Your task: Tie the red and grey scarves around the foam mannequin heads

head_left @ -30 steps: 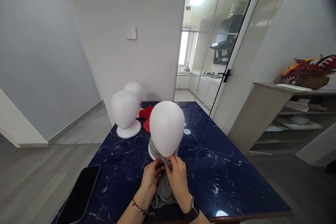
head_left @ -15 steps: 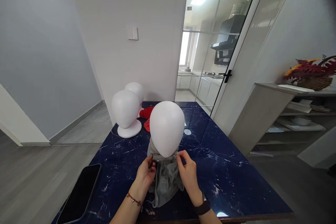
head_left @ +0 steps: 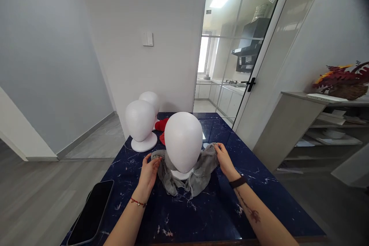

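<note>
A white foam mannequin head (head_left: pixel 183 140) stands upright on the dark blue marbled table (head_left: pixel 201 219), right in front of me. Around its neck and base spreads a thin grey scarf (head_left: pixel 201 175), open at the front so part of the white base shows. My left hand (head_left: pixel 150 169) is closed on the scarf's left part, fingers pinching the cloth. On the other side, my right hand (head_left: pixel 225 159) pinches the scarf's right part and holds it out from the head. The cloth behind the neck is hidden by the head.
Two more white foam heads, a nearer one (head_left: pixel 140 121) and a farther one (head_left: pixel 151 102), stand at the back left. Red cloth (head_left: pixel 161 125) lies beside them. A black phone (head_left: pixel 91 213) rests at the left table edge. A glass door (head_left: pixel 221 46) rises beyond the table.
Both hands have moved apart and outward with the scarf. The cloth, bunched in front of the neck before, is now spread to both sides, and the front of the base shows.
</note>
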Demonstrator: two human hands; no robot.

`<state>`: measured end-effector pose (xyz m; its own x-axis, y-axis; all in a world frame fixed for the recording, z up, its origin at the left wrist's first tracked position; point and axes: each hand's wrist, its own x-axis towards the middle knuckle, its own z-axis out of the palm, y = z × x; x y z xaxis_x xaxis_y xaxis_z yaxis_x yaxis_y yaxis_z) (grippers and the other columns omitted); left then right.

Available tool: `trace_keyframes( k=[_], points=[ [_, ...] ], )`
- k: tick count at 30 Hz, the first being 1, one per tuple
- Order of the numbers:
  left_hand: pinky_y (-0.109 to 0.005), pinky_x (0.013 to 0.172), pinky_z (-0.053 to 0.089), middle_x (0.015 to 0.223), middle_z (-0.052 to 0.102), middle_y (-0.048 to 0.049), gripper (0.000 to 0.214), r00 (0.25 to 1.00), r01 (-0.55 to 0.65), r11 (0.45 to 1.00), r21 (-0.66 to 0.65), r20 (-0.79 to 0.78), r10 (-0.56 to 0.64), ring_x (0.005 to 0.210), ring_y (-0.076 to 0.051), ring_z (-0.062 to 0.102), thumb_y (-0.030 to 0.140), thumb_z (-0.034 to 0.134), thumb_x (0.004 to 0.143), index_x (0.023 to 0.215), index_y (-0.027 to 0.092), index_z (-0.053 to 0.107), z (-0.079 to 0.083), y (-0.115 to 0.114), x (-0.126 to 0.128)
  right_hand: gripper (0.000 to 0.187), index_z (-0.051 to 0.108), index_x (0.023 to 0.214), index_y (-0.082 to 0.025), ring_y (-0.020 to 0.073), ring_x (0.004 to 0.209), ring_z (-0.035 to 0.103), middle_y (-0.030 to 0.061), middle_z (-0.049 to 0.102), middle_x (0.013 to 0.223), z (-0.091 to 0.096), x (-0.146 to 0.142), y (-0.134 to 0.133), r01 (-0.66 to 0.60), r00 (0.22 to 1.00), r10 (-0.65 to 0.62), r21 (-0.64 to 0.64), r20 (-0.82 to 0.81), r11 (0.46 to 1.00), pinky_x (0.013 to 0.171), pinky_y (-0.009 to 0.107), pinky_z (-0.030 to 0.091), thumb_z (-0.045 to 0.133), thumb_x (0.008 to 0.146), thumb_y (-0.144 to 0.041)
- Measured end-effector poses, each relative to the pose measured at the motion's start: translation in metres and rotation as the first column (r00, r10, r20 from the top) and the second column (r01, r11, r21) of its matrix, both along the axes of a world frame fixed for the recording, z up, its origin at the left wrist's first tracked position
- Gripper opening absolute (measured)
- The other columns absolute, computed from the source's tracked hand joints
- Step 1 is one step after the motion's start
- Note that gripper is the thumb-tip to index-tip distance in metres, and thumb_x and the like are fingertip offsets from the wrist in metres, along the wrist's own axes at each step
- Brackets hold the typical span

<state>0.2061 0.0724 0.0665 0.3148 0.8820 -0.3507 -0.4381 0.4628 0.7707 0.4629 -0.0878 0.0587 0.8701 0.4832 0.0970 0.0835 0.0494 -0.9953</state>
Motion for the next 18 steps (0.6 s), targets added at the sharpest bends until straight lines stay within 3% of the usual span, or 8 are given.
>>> trace_keyframes(
  k=[2, 4, 5, 8, 11, 14, 18],
  points=[
    [-0.027, 0.083, 0.051, 0.117, 0.055, -0.0087, 0.072, 0.994, 0.046, 0.971, 0.233, -0.104, -0.022, 0.096, -0.016, 0.064, 0.002, 0.062, 0.068, 0.129, 0.028, 0.034, -0.002, -0.006, 0.000, 0.039, 0.054, 0.096, -0.020, 0.0158, 0.069, 0.053, -0.0019, 0.056, 0.076, 0.014, 0.010, 0.003, -0.073, 0.989, 0.080, -0.060, 0.125, 0.996, 0.064, 0.027, 0.042, 0.061, 0.069, -0.047],
    [-0.039, 0.093, 0.047, 0.139, 0.035, -0.0145, 0.085, 0.955, 0.152, 0.878, 0.454, -0.296, -0.012, 0.115, -0.025, 0.055, 0.007, 0.066, 0.064, 0.136, 0.029, 0.026, -0.005, -0.010, -0.001, 0.044, 0.052, 0.105, -0.020, 0.0174, 0.076, 0.054, 0.0000, 0.058, 0.085, 0.030, 0.019, 0.006, -0.104, 0.924, 0.142, -0.125, 0.356, 0.987, 0.071, 0.030, 0.043, 0.066, 0.066, -0.033],
    [-0.045, 0.097, 0.043, 0.145, 0.026, -0.0157, 0.085, 0.919, 0.216, 0.817, 0.535, -0.393, 0.014, 0.123, -0.030, 0.047, 0.010, 0.067, 0.062, 0.136, 0.028, 0.030, -0.007, -0.012, -0.002, 0.042, 0.052, 0.106, -0.020, 0.0184, 0.080, 0.055, 0.0017, 0.058, 0.089, 0.038, 0.024, 0.007, -0.088, 0.861, 0.151, -0.151, 0.485, 0.985, 0.075, 0.031, 0.042, 0.065, 0.065, -0.024],
    [-0.054, 0.107, 0.029, 0.151, 0.013, -0.0155, 0.068, 0.801, 0.394, 0.611, 0.686, -0.582, 0.137, 0.137, -0.039, 0.021, 0.018, 0.067, 0.063, 0.128, 0.022, 0.046, -0.012, -0.014, -0.003, 0.032, 0.057, 0.099, -0.017, 0.0204, 0.090, 0.054, 0.0068, 0.057, 0.097, 0.062, 0.034, 0.015, 0.045, 0.652, 0.103, -0.175, 0.751, 0.984, 0.083, 0.034, 0.042, 0.049, 0.069, -0.008],
    [-0.054, 0.110, 0.021, 0.153, 0.014, -0.0148, 0.071, 0.754, 0.494, 0.476, 0.727, -0.631, 0.181, 0.140, -0.036, 0.013, 0.024, 0.064, 0.069, 0.135, 0.021, 0.039, -0.015, -0.015, -0.001, 0.037, 0.056, 0.107, -0.013, 0.0221, 0.098, 0.054, 0.0130, 0.056, 0.106, 0.079, 0.041, 0.028, 0.162, 0.563, 0.086, -0.212, 0.822, 0.964, 0.087, 0.035, 0.042, 0.041, 0.074, -0.004],
    [-0.053, 0.111, 0.020, 0.152, 0.021, -0.0156, 0.096, 0.761, 0.553, 0.418, 0.721, -0.641, 0.099, 0.139, -0.034, 0.017, 0.030, 0.071, 0.063, 0.144, 0.021, 0.020, -0.018, -0.018, 0.005, 0.040, 0.057, 0.111, -0.009, 0.0226, 0.108, 0.052, 0.0172, 0.055, 0.118, 0.098, 0.045, 0.048, 0.177, 0.535, 0.206, -0.347, 0.819, 0.921, 0.094, 0.035, 0.040, 0.041, 0.075, -0.002],
    [-0.054, 0.107, 0.025, 0.147, 0.032, -0.0181, 0.110, 0.769, 0.544, 0.449, 0.709, -0.635, 0.070, 0.135, -0.037, 0.028, 0.035, 0.077, 0.053, 0.144, 0.019, 0.019, -0.025, -0.023, 0.015, 0.035, 0.064, 0.100, -0.012, 0.0210, 0.099, 0.059, 0.0121, 0.065, 0.104, 0.140, 0.042, 0.087, 0.088, 0.489, 0.364, -0.460, 0.793, 0.884, 0.091, 0.032, 0.042, 0.043, 0.075, -0.001]
  ],
)
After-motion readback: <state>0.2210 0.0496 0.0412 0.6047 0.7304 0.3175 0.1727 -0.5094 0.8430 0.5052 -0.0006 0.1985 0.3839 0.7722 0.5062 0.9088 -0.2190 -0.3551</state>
